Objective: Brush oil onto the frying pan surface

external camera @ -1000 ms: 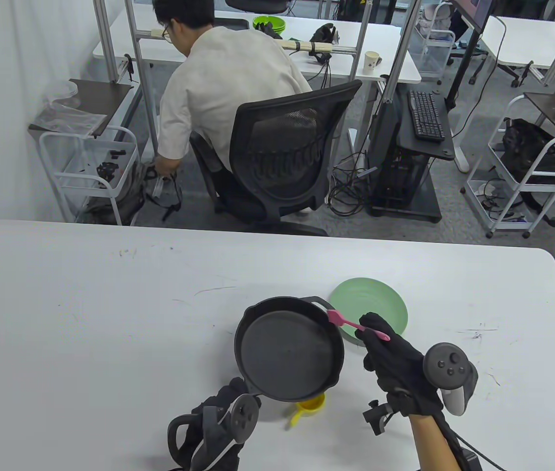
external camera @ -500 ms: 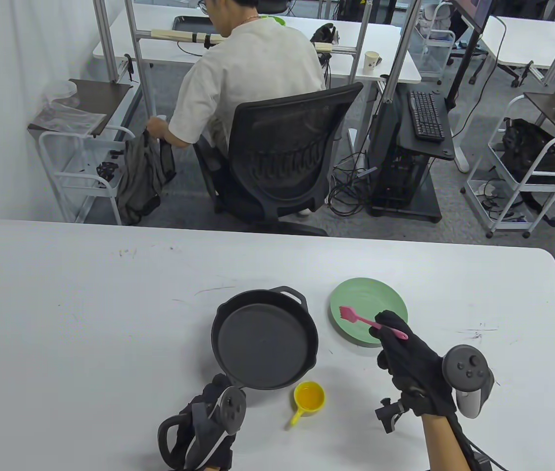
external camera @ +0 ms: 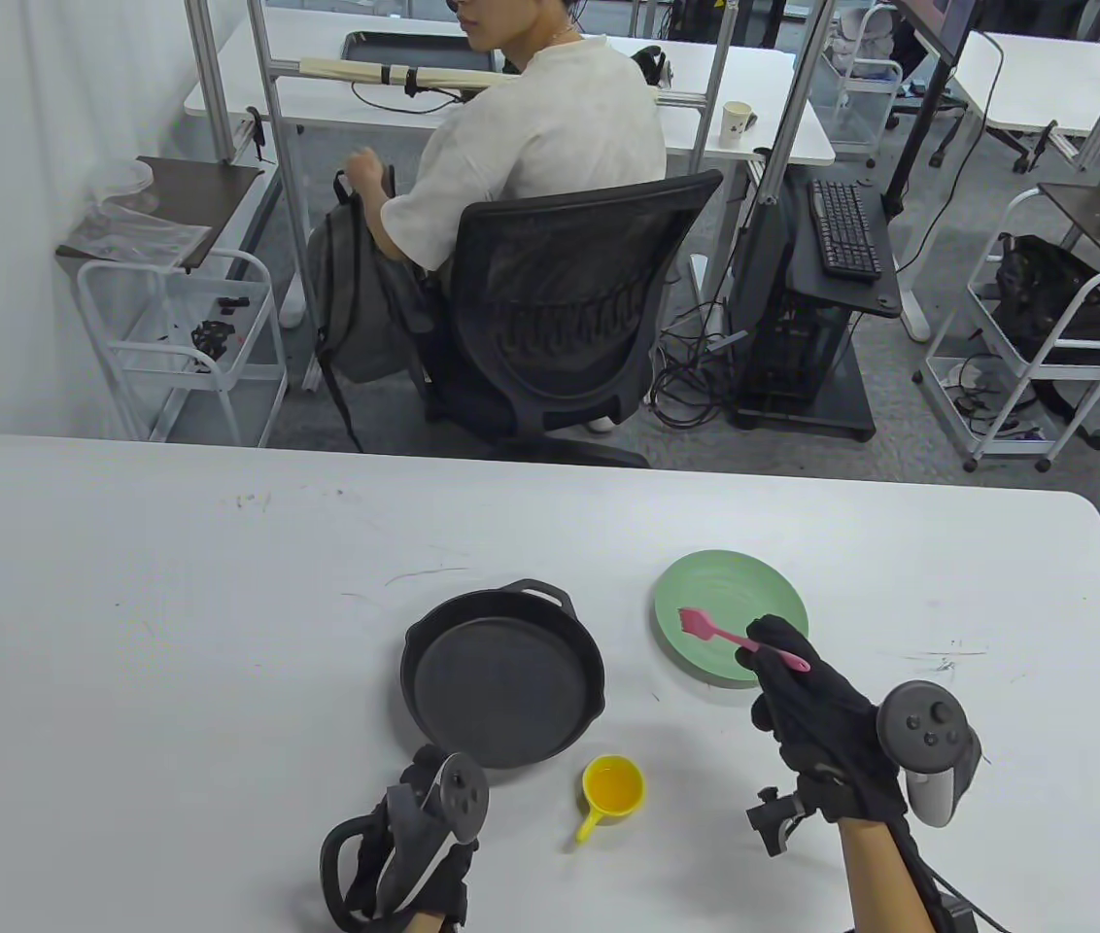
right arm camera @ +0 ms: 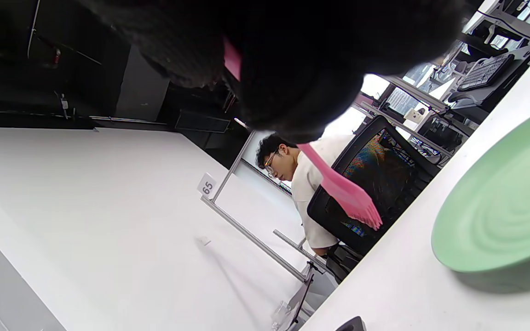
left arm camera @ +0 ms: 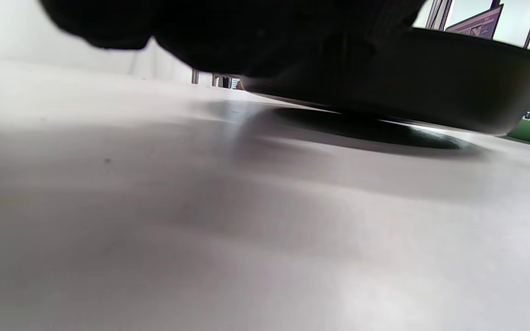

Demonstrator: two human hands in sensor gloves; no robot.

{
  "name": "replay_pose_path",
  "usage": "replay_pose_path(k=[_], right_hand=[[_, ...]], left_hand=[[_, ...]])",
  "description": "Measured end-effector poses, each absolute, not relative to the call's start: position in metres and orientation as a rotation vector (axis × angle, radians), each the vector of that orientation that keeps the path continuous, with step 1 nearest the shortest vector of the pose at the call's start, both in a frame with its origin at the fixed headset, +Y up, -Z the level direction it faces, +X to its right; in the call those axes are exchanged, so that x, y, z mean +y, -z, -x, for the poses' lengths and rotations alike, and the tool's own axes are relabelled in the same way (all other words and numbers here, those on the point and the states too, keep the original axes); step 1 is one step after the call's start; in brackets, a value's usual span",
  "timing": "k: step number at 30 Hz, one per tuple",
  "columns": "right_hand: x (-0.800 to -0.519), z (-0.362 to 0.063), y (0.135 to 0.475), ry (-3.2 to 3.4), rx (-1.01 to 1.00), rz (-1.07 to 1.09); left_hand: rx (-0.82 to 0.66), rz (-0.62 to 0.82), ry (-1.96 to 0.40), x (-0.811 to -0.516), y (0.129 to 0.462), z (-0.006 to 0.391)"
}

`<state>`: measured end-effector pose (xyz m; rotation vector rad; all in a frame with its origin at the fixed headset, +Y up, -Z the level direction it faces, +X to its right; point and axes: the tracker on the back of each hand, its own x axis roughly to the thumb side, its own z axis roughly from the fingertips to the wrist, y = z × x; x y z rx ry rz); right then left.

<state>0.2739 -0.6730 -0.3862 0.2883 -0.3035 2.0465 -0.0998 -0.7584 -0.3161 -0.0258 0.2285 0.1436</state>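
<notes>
A black cast-iron frying pan (external camera: 501, 675) rests on the white table (external camera: 171, 603). My left hand (external camera: 429, 782) grips its handle at the near edge; the pan's underside shows in the left wrist view (left arm camera: 407, 87). My right hand (external camera: 788, 671) holds a pink silicone brush (external camera: 735, 639) above a green plate (external camera: 773, 595), bristles pointing left. The brush also shows in the right wrist view (right arm camera: 345, 191). A small yellow cup of oil (external camera: 612, 787) stands between my hands, just in front of the pan.
The green plate (right arm camera: 509, 207) lies right of the pan. A person on a black office chair (external camera: 574, 301) sits beyond the table's far edge. Carts and desks stand further back.
My left hand has moved the pan to the left and set it down lower on the table, uncovering the yellow cup. My right hand with the brush shifted right over the green plate.
</notes>
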Motion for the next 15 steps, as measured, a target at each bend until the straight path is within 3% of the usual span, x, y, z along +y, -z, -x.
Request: replay_pose_path(k=[8,15], right_hand=[[-0.673,-0.274,0.387,-2.061,-0.302,-0.292],[-0.667,-0.272,0.391,-2.159,-0.345,-0.363]], left_hand=[[0.185,0.13,-0.068,-0.765,0.321,0.091],[0.151,0.071,-0.081,-0.753,0.315,0.099]])
